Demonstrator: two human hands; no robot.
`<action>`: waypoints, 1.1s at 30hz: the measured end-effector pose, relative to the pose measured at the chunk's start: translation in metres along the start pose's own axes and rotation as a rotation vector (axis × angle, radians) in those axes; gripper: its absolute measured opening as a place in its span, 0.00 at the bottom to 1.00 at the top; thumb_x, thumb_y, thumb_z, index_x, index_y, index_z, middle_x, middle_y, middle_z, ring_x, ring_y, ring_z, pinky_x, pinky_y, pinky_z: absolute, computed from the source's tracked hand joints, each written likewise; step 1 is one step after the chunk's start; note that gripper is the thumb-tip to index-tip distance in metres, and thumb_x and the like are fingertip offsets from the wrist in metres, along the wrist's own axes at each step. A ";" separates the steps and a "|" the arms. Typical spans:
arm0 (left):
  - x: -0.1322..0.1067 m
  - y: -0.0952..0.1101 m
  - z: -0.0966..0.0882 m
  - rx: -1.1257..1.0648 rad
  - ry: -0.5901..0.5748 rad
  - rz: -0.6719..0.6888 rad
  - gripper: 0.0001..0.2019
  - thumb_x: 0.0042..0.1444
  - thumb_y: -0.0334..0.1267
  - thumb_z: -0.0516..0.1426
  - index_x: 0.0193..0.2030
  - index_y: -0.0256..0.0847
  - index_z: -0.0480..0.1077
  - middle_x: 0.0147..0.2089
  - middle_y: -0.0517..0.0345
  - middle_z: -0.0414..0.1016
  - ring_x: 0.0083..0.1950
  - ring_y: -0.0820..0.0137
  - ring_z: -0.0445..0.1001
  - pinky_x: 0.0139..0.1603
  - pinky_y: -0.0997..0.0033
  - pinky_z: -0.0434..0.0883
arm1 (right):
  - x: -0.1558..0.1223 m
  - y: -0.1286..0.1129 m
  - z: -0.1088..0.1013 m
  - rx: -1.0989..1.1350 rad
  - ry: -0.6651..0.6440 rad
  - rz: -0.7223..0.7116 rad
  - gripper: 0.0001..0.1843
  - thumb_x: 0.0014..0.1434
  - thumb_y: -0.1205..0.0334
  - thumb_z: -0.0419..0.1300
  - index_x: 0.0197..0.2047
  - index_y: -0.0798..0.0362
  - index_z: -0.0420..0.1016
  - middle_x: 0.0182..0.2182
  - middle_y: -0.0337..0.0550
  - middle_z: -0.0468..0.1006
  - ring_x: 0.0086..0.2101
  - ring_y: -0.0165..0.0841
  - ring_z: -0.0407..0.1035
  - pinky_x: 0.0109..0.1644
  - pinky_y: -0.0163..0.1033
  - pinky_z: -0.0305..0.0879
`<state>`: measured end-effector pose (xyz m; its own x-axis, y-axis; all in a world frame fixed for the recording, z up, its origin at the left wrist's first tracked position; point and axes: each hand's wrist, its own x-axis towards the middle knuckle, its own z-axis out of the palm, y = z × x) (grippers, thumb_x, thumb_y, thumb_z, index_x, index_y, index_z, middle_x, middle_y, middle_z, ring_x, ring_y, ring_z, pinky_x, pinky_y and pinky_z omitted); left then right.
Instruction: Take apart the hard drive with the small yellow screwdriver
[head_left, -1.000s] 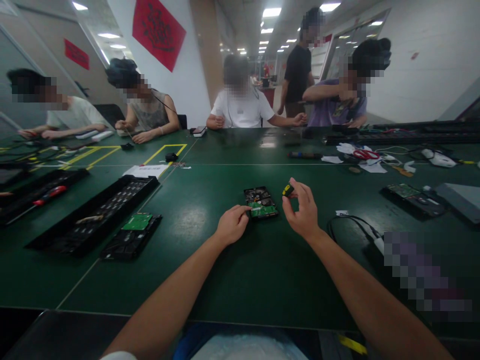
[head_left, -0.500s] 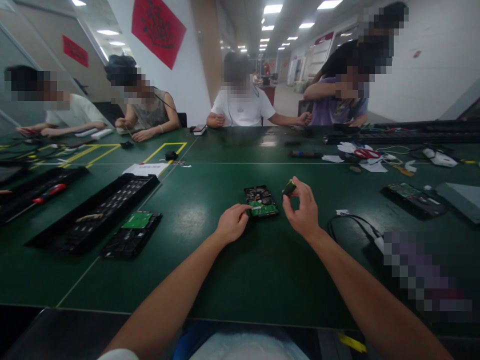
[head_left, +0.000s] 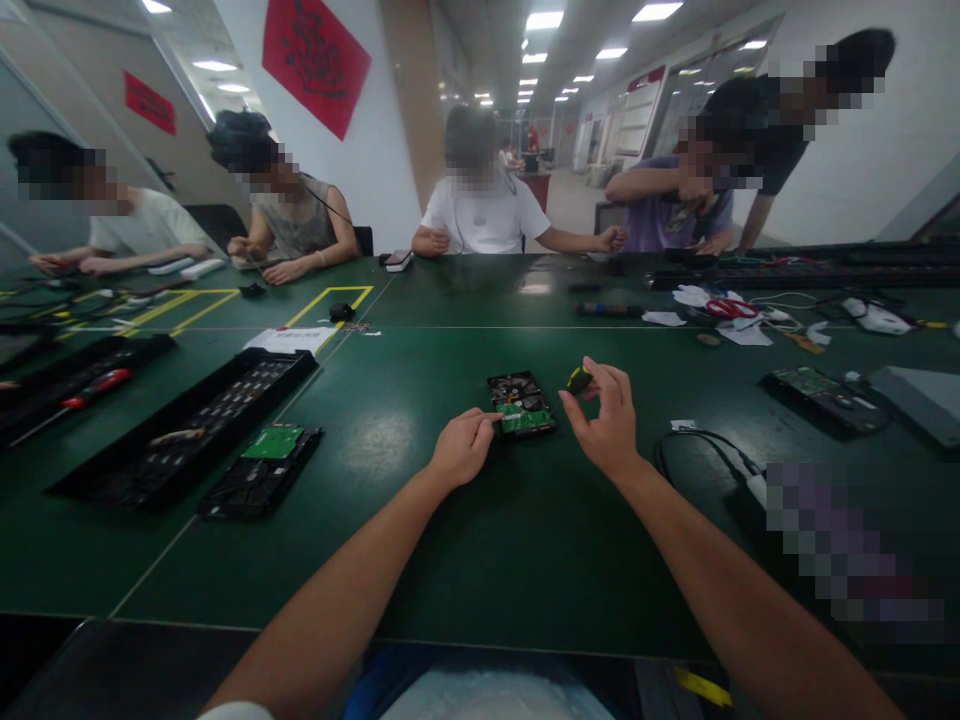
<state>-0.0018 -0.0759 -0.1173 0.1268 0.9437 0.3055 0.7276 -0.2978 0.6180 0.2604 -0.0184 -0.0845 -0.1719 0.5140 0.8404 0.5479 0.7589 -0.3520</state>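
A hard drive (head_left: 527,420) with a green circuit board lies on the green table in front of me. At its left edge my left hand (head_left: 463,445) steadies it, fingers bent and the index fingertip touching the board. To the right of the drive, my right hand (head_left: 606,405) is raised slightly, pinching the black-and-yellow handle of a small screwdriver (head_left: 579,379). The handle tilts toward the drive, apart from it; its thin shaft is hard to make out.
Left of me lie another hard drive (head_left: 264,468), a long black tray (head_left: 187,430) and a red-handled screwdriver (head_left: 97,388). On the right are a further drive (head_left: 823,400), a grey box (head_left: 922,400) and a black cable (head_left: 712,436). Several people sit across the table.
My hands and the hard drive have barely moved; the screwdriver handle has shifted only slightly. At the back right, a person in dark clothing has moved to the right.
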 end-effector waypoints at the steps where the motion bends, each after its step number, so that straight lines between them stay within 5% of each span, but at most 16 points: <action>1: 0.000 0.000 0.000 0.003 -0.007 0.003 0.23 0.71 0.38 0.45 0.58 0.40 0.79 0.43 0.52 0.78 0.45 0.62 0.78 0.50 0.62 0.72 | 0.000 0.000 0.000 0.002 -0.008 0.003 0.37 0.67 0.60 0.62 0.75 0.39 0.55 0.58 0.52 0.68 0.48 0.43 0.73 0.47 0.53 0.81; 5: 0.000 0.001 -0.001 0.027 -0.017 0.019 0.22 0.68 0.35 0.47 0.59 0.39 0.79 0.45 0.51 0.78 0.47 0.61 0.77 0.51 0.62 0.72 | -0.001 0.001 0.001 0.016 -0.030 0.003 0.38 0.68 0.64 0.59 0.77 0.41 0.52 0.60 0.53 0.67 0.50 0.43 0.73 0.51 0.54 0.80; 10: -0.002 0.005 -0.001 0.025 0.005 0.020 0.18 0.68 0.41 0.53 0.58 0.41 0.78 0.43 0.51 0.78 0.42 0.64 0.76 0.47 0.63 0.72 | 0.000 0.000 0.000 -0.009 -0.001 0.015 0.38 0.66 0.60 0.63 0.75 0.41 0.55 0.59 0.53 0.66 0.46 0.42 0.72 0.43 0.50 0.81; 15: -0.002 0.008 -0.004 -0.172 0.140 0.103 0.21 0.69 0.45 0.57 0.66 0.45 0.71 0.42 0.55 0.74 0.39 0.68 0.72 0.43 0.67 0.71 | 0.001 0.001 -0.001 -0.002 -0.001 -0.002 0.37 0.66 0.60 0.64 0.74 0.42 0.56 0.58 0.53 0.66 0.44 0.41 0.72 0.43 0.51 0.81; 20: 0.000 0.002 -0.003 -0.372 0.186 0.125 0.18 0.68 0.46 0.58 0.62 0.46 0.72 0.42 0.57 0.72 0.39 0.70 0.71 0.42 0.69 0.70 | 0.000 0.001 0.000 0.018 -0.012 -0.011 0.39 0.65 0.63 0.62 0.76 0.43 0.54 0.60 0.54 0.65 0.50 0.43 0.72 0.47 0.52 0.82; 33: 0.003 -0.002 0.001 -0.662 0.209 -0.019 0.19 0.64 0.52 0.62 0.55 0.44 0.73 0.36 0.61 0.71 0.31 0.74 0.68 0.32 0.73 0.67 | 0.001 0.002 -0.002 -0.014 0.005 -0.004 0.39 0.64 0.58 0.67 0.74 0.41 0.57 0.58 0.52 0.68 0.40 0.38 0.73 0.39 0.49 0.81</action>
<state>-0.0021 -0.0728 -0.1186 -0.0627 0.9218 0.3826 0.1552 -0.3697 0.9161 0.2631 -0.0174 -0.0839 -0.1704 0.5092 0.8436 0.5588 0.7551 -0.3428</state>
